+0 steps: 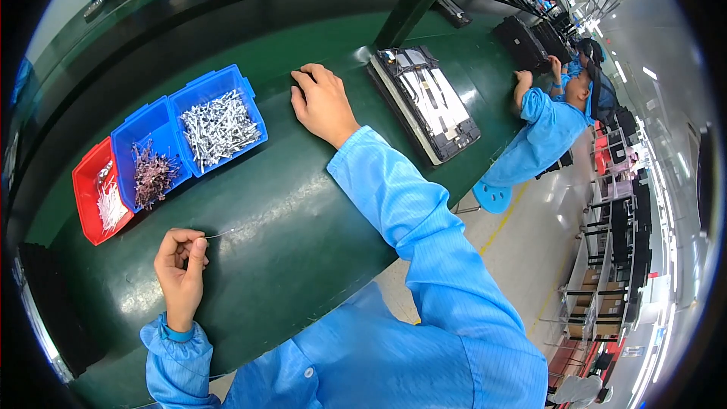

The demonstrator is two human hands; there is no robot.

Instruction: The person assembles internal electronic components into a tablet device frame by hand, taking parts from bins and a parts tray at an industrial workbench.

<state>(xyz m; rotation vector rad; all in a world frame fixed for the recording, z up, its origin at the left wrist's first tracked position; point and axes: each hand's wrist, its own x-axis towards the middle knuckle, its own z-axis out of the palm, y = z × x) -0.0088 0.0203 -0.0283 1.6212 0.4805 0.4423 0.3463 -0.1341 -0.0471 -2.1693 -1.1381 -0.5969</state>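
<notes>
My left hand [180,269] is pinched at the fingertips over the near left of the green worktable [280,242]. From between its thumb and forefinger a thin wire [218,235] sticks out to the right. My right hand [326,104] lies palm down on the tabletop with its fingers apart and holds nothing. It rests between a blue bin [254,95] of small silvery parts [218,127] and a flat black-framed electronic unit [430,98] with pale panels and cables. That unit sits on top of another flat piece.
Left of the first bin stand a second blue bin [144,115] with brownish wire pieces [154,174] and a red bin [85,182] with white pieces [112,204]. A dark post [416,4] rises at the back. A co-worker [545,121] in blue sits at right beside black units [522,42].
</notes>
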